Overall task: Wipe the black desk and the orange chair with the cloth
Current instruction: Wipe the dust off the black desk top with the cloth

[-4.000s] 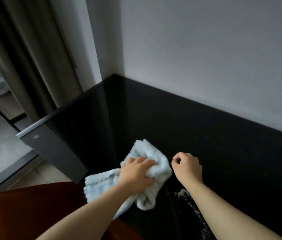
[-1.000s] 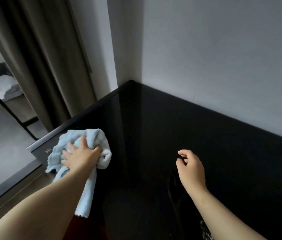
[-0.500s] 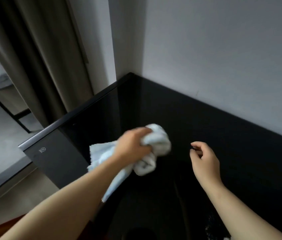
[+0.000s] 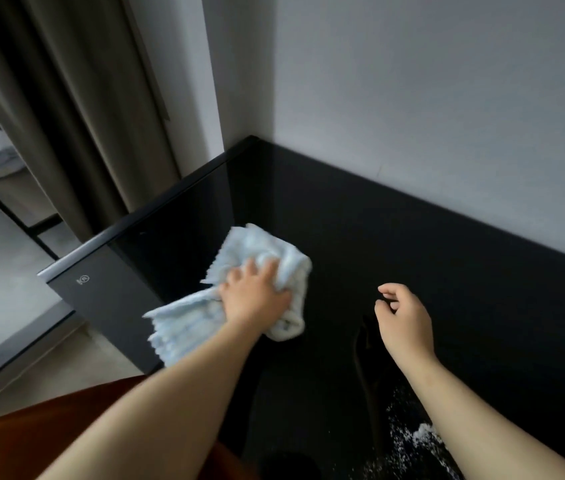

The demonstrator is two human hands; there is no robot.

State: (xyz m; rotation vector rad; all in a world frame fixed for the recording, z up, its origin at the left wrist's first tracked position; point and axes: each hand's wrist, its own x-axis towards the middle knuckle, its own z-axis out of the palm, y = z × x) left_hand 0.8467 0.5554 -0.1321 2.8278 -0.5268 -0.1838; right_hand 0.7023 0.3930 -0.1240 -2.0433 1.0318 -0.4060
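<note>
A person's left hand grasps a light blue cloth on a glossy black tabletop, the fingers curled into the bunched fabric and the palm bearing down on it. The cloth lies near the tabletop's left edge, about midway between the far corner and the near-left corner. Most of its bulk shows beyond and to the right of the knuckles, where a rolled fold pokes out past the heel of the hand. A flat, fringed tail of the same cloth trails from under the wrist toward the left edge and hangs over the dark side panel, which bears a small round mark. The right hand is well apart from the cloth, over the middle of the tabletop, relaxed, its fingers loosely bent and grasping nothing; whether it touches the surface cannot be told. A scatter of white specks lies on the tabletop near its near edge, just beside the right forearm. The orange chair stands off the near-left corner, partly under the left forearm, clear of the cloth. A pale wall meets the tabletop along its far edge, and a brown curtain hangs beyond the left edge.
</note>
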